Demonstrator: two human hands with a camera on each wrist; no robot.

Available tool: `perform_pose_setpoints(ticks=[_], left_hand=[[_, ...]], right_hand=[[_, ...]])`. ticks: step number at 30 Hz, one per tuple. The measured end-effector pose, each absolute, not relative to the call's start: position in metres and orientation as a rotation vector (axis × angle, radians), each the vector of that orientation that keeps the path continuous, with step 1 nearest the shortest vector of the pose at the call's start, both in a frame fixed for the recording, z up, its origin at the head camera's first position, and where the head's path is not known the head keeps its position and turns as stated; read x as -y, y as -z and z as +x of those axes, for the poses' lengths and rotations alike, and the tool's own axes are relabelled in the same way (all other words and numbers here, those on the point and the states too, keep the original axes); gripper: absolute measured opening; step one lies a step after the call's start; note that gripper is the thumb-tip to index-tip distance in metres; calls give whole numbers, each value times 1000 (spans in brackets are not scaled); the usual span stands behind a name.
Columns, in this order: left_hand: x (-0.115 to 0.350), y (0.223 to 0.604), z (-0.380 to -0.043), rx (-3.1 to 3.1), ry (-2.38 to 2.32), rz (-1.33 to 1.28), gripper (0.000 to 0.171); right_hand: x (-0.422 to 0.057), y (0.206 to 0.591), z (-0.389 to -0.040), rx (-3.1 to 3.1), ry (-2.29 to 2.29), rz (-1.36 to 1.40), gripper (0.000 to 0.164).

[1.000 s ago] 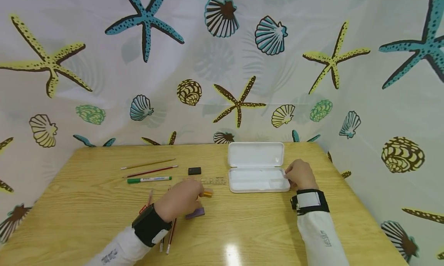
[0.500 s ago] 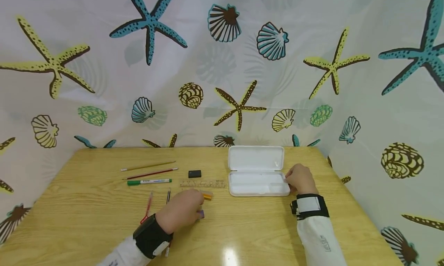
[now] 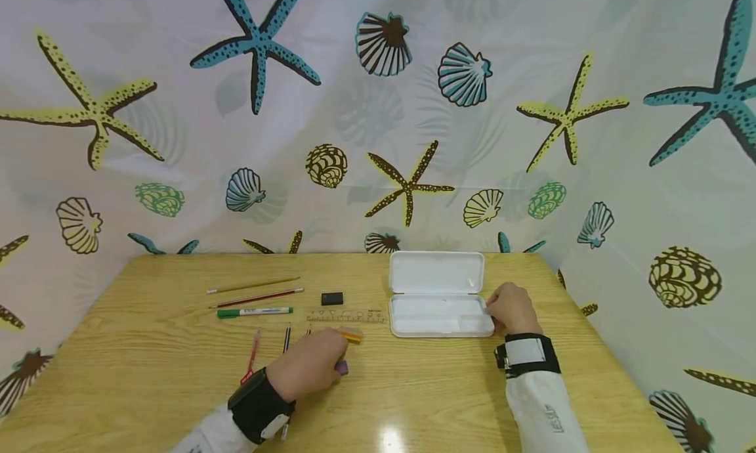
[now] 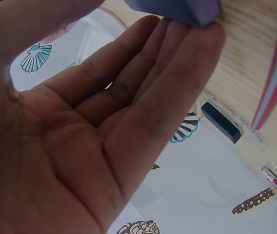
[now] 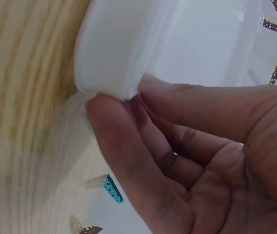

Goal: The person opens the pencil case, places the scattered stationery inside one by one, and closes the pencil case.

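Note:
My left hand [image 3: 313,364] is low over the left half of the table and pinches a small purple eraser [image 3: 342,367] at its fingertips. From the left wrist, the purple eraser [image 4: 187,9] shows at the upper edge, fingertips against its side; the thumb tip is out of frame. An open white pencil case [image 3: 437,315] lies at centre right, lid [image 3: 437,272] tipped back. My right hand [image 3: 512,308] grips its right end, thumb over the rim and forefinger under the corner, as the right wrist view of the case [image 5: 116,48] shows.
Beyond my left hand lie a clear ruler [image 3: 345,316], a black block [image 3: 332,299] and a small orange piece [image 3: 351,336]. Further left are a green marker [image 3: 255,312], two pencils [image 3: 256,297] and red scissors [image 3: 252,356]. More pencils [image 3: 287,338] lie partly under the left hand.
My left hand has come down around the purple eraser, covering more of it. My right hand stays on the case's end. The head view has tilted slightly upward.

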State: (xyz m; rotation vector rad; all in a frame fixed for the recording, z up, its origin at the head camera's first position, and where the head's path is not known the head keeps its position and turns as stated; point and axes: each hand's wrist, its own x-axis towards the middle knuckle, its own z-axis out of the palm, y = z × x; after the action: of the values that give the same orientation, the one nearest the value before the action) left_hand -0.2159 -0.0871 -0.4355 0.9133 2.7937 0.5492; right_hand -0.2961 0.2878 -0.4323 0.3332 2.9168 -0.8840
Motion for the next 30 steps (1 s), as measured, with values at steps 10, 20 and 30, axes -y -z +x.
perform_pose_setpoints(ticks=[10,20,30], left_hand=[[92,435,-214,-2816,-486,899,29],[91,436,-214,-2839,-455,937,27],[88,435,-218,-2796,-544,1028,25]], right_hand=[[-287,434,-296,-2925,871,334,8],[-286,431,-295,-2927,855,358,8],[-286,430,-294,-2918,880,350,8]])
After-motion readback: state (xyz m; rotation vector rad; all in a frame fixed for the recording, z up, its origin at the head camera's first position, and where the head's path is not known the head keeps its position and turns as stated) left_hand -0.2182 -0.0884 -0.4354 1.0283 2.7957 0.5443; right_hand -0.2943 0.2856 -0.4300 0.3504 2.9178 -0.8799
